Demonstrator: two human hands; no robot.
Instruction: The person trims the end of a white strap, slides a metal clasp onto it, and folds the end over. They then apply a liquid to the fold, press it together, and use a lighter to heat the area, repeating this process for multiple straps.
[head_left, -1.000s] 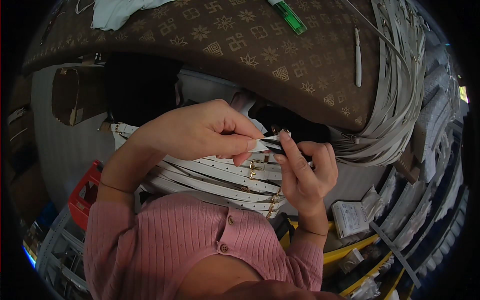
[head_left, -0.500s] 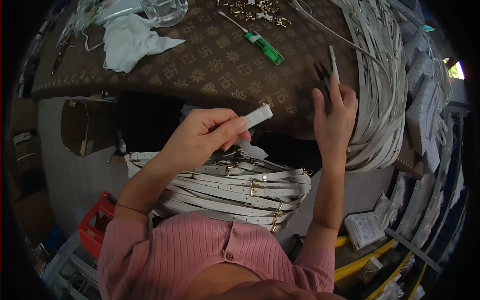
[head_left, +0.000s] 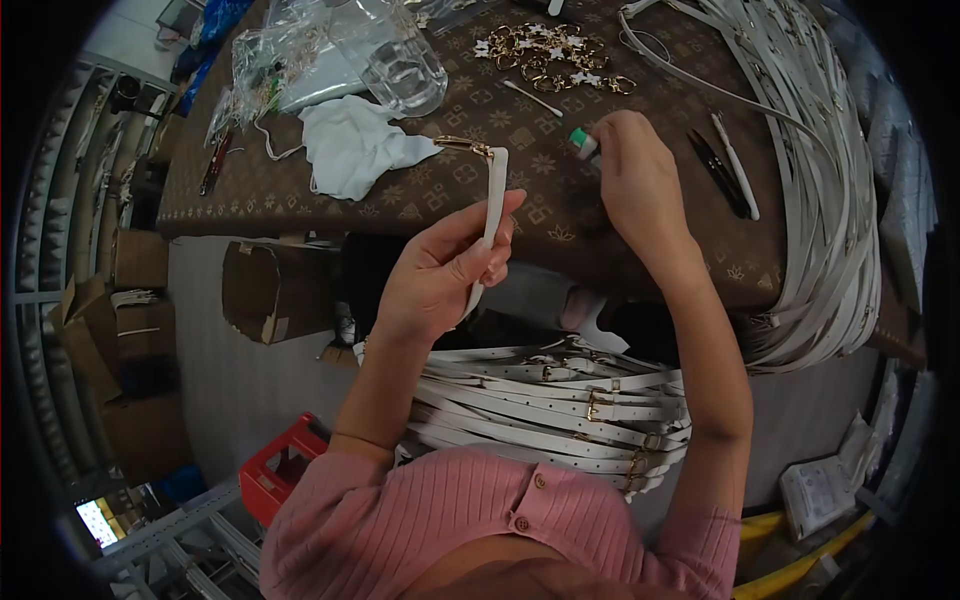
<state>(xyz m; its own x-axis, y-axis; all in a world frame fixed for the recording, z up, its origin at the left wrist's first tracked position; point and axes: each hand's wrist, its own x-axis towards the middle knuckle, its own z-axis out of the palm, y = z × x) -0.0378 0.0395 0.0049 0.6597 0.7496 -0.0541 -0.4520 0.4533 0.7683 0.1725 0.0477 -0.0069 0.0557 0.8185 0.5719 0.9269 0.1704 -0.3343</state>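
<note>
My left hand (head_left: 440, 265) pinches a narrow white strap (head_left: 496, 190) between thumb and fingers, holding it nearly upright. A gold metal clasp (head_left: 462, 146) sticks out sideways from the strap's top end. Over the table, my right hand (head_left: 640, 175) is closed around a green lighter (head_left: 582, 140); most of the lighter is hidden by the fingers. Just beyond that hand lies a cotton swab (head_left: 533, 98). Black tweezers (head_left: 718, 172) and a white pen-like tool (head_left: 738, 168) rest side by side to its right.
Gold clasps (head_left: 550, 50) lie piled at the back of the patterned brown table (head_left: 560, 200). A white cloth (head_left: 350, 150) and a clear glass mug (head_left: 410, 85) are at left. White straps (head_left: 830, 200) drape over the right edge; buckled straps (head_left: 560, 400) lie across the lap.
My right hand has put down the tweezers and white tool and picked up the lighter. My left hand has turned the strap upright, bringing its gold clasp into view. The camera view has shifted.
</note>
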